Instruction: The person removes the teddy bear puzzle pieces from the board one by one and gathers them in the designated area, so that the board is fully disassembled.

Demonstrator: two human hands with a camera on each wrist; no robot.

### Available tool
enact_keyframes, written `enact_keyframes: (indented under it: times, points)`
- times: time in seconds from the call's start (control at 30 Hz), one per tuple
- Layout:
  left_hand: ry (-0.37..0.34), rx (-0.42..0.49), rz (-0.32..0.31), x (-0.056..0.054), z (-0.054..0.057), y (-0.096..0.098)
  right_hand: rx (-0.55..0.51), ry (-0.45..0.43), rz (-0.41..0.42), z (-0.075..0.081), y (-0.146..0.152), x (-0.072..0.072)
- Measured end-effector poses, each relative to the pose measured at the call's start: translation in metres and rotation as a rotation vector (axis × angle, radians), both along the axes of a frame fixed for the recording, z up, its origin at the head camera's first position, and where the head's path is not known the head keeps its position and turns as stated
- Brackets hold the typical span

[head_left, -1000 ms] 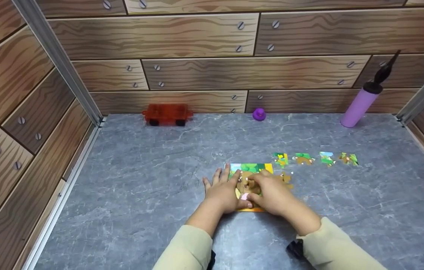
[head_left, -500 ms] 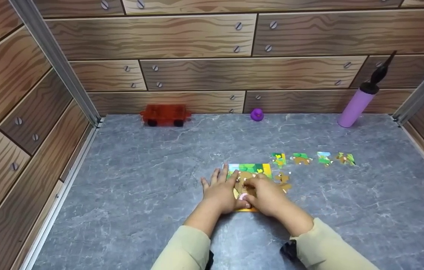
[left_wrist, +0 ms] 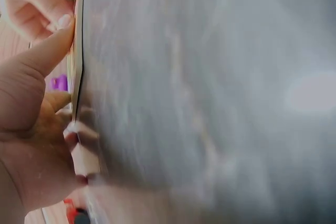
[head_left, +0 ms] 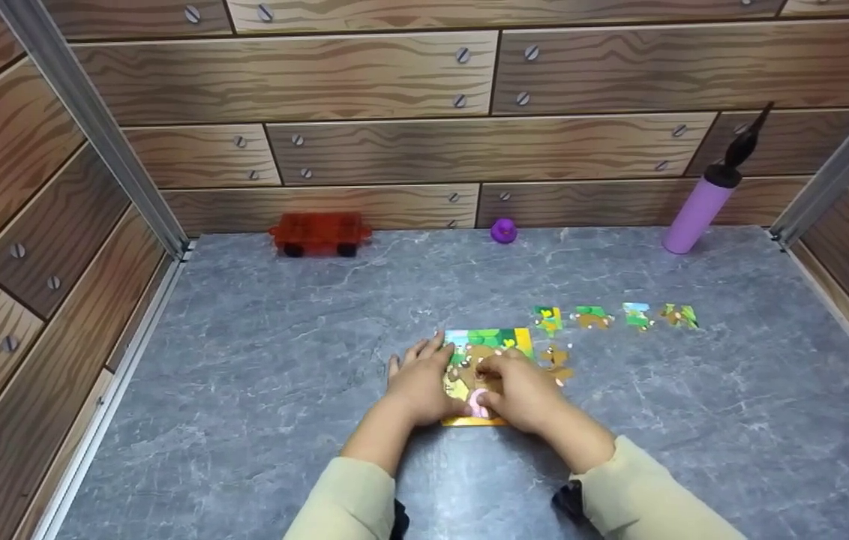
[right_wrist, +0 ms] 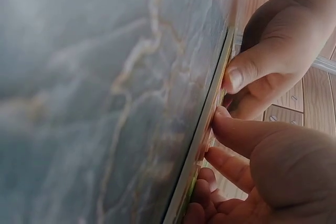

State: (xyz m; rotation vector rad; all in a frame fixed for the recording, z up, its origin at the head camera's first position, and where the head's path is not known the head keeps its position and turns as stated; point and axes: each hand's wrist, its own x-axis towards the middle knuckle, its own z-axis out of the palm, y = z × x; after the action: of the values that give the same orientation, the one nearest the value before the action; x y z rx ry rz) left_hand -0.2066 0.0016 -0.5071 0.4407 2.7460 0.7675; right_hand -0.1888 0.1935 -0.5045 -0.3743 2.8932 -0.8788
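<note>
A small jigsaw puzzle [head_left: 486,337] with a brown bear picture lies in a flat frame on the grey marbled table. Along its left side my left hand [head_left: 421,390] lies with fingers extended, fingertips on the table and thumb at the lower part of the puzzle. My right hand [head_left: 533,394] covers the right part; its bent index finger and thumb grip a brown puzzle piece [head_left: 486,381] low over the picture. In the right wrist view, the right thumb [right_wrist: 239,127] meets the puzzle's surface, and its other fingers are bent. The left thumb [left_wrist: 55,45] presses the puzzle edge.
Several loose puzzle pieces [head_left: 593,317] stand in a row beyond the puzzle to the right, and brown pieces [head_left: 556,364] lie just beside it. Along the back wall are a red toy wagon [head_left: 321,234], a purple rubber duck [head_left: 504,231] and a purple hand pump [head_left: 698,214].
The left hand has slid slightly left, uncovering more of the puzzle's yellow and pink parts. The right hand keeps its place on the puzzle. The whole view has shifted a little.
</note>
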Motion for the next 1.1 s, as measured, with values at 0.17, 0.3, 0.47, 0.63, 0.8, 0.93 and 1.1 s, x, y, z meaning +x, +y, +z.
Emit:
enact_keyframes:
  times: [0.17,0.3,0.47,0.63,0.8,0.93,1.1]
  points:
    - [0.019,0.038,0.032,-0.002,-0.002,-0.004,-0.017,-0.021,-0.019,0.0,-0.002,0.001]
    - [0.027,0.016,0.052,-0.002,-0.003,-0.003,-0.058,-0.046,-0.04,0.001,-0.003,0.001]
    - [0.032,-0.013,0.05,-0.002,-0.003,-0.003,-0.142,-0.063,-0.079,0.001,-0.005,0.001]
    - [0.046,0.008,0.043,-0.001,-0.002,-0.004,-0.247,-0.042,-0.126,-0.002,-0.007,0.001]
    - [0.045,0.014,0.04,0.0,-0.002,-0.005,-0.303,-0.006,-0.177,-0.006,-0.011,-0.001]
    - [0.037,0.006,0.04,0.0,-0.001,-0.006,-0.271,0.021,-0.204,-0.008,-0.013,-0.004]
    - [0.022,0.009,0.041,0.001,-0.001,-0.006,-0.259,0.052,-0.206,-0.009,-0.013,-0.006]
